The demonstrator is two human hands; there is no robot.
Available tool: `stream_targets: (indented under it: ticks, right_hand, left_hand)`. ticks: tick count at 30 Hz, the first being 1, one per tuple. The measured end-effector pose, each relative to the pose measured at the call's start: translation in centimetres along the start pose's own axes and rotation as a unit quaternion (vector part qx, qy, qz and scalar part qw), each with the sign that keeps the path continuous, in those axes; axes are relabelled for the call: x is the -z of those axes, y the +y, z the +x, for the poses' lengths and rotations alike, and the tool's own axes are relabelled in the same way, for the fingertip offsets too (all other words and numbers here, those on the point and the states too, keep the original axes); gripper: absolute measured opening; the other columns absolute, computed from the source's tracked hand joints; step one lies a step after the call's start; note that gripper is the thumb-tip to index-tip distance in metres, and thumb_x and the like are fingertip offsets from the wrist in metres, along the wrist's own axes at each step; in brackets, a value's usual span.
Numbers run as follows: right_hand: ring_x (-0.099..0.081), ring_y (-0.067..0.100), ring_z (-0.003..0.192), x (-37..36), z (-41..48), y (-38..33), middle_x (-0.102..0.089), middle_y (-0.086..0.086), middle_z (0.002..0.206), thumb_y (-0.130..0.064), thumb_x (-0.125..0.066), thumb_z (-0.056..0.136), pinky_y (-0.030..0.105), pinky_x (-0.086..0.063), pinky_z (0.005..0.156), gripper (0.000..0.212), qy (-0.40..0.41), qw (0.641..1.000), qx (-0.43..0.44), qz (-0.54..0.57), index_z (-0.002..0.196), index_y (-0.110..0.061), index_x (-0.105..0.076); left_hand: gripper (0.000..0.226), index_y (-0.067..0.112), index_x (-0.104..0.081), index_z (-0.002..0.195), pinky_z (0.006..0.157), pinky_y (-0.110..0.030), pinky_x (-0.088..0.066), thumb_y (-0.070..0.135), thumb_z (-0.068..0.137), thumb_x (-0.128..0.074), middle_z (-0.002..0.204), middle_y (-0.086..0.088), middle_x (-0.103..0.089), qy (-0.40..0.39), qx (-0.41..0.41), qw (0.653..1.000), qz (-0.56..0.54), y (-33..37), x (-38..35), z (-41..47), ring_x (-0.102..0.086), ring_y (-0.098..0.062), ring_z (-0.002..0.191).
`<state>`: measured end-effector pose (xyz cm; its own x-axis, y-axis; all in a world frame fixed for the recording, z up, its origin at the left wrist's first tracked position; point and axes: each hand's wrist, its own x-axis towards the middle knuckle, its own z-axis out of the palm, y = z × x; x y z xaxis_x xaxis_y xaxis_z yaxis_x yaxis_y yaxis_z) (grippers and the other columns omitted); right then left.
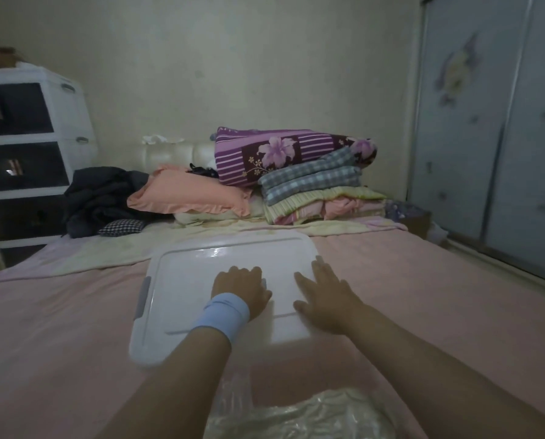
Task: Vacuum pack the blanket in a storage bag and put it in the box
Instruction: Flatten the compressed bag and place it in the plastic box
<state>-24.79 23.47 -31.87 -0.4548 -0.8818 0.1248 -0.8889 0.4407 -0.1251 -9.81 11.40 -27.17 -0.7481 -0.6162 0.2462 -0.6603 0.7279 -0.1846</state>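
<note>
White box lid on pink bed; left hand, blue wristband, and right hand laid flat on it, released; clear storage bag at near edge.

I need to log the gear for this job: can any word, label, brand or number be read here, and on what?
No text can be read in this view.
White lid: plain, no label shows.
Clear bag: no print shows.
Blue wristband: plain.
Wardrobe door: only a blurred picture, no letters to make out.
</note>
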Motion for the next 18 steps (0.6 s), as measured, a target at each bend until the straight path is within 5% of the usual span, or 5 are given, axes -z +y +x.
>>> stream_targets:
  ticks: [4, 7, 10, 13, 18]
  right_hand:
    - [0.003, 0.029, 0.154, -0.6, -0.7, 0.6, -0.003, 0.011, 0.167, -0.054, -0.044, 0.098, 0.051, -0.029, 0.118, 0.065, 0.07, 0.997, 0.013, 0.032, 0.156, -0.031, -0.026]
    - [-0.021, 0.028, 0.147, -0.6, -0.5, 1.5, -0.022, 0.01, 0.16, -0.035, -0.043, 0.103, 0.045, -0.039, 0.11, 0.041, 0.137, 0.985, 0.017, 0.104, 0.142, -0.022, -0.049]
    - [-0.036, 0.03, 0.137, -0.9, 0.5, 2.9, -0.022, 0.009, 0.158, -0.025, -0.031, 0.105, 0.042, -0.045, 0.099, 0.046, 0.168, 0.977, -0.049, 0.12, 0.151, -0.022, -0.036]
    - [-0.058, 0.03, 0.106, -1.0, 0.9, 3.8, -0.054, 0.013, 0.133, -0.034, -0.025, 0.107, 0.037, -0.045, 0.078, 0.052, 0.106, 0.975, -0.122, 0.15, 0.158, -0.029, -0.019]
    - [-0.056, 0.024, 0.073, -1.8, 0.3, 3.3, -0.065, 0.01, 0.094, -0.027, -0.026, 0.107, 0.035, -0.042, 0.061, 0.055, 0.115, 0.972, -0.12, 0.164, 0.16, -0.031, -0.012]
  left_hand:
    - [0.071, 0.029, -0.02, 0.151, 0.116, -0.048, -0.019, 0.066, 0.092, -0.032, 0.16, -0.006, -0.015, 0.001, -0.03, 0.999, -0.044, 1.3, -2.1, 0.7, -0.012, -0.029, 0.146]
    - [0.081, 0.031, 0.011, 0.153, 0.118, -0.056, 0.004, 0.073, 0.09, -0.019, 0.16, -0.003, 0.022, -0.053, -0.031, 0.997, -0.041, 2.3, -4.4, 0.8, 0.019, -0.028, 0.147]
    - [0.082, 0.031, 0.015, 0.153, 0.117, -0.056, 0.007, 0.074, 0.09, -0.016, 0.159, -0.003, 0.027, -0.044, -0.031, 0.998, -0.045, 2.3, -5.4, 1.0, 0.024, -0.028, 0.146]
    - [0.083, 0.031, 0.017, 0.152, 0.117, -0.056, 0.007, 0.075, 0.089, -0.015, 0.158, -0.002, 0.029, -0.04, -0.032, 0.998, -0.046, 2.1, -5.8, 0.8, 0.026, -0.027, 0.145]
    - [0.084, 0.031, 0.017, 0.152, 0.117, -0.056, 0.009, 0.075, 0.088, -0.015, 0.157, -0.002, 0.03, -0.031, -0.033, 0.998, -0.044, 2.6, -6.3, 0.3, 0.027, -0.028, 0.145]
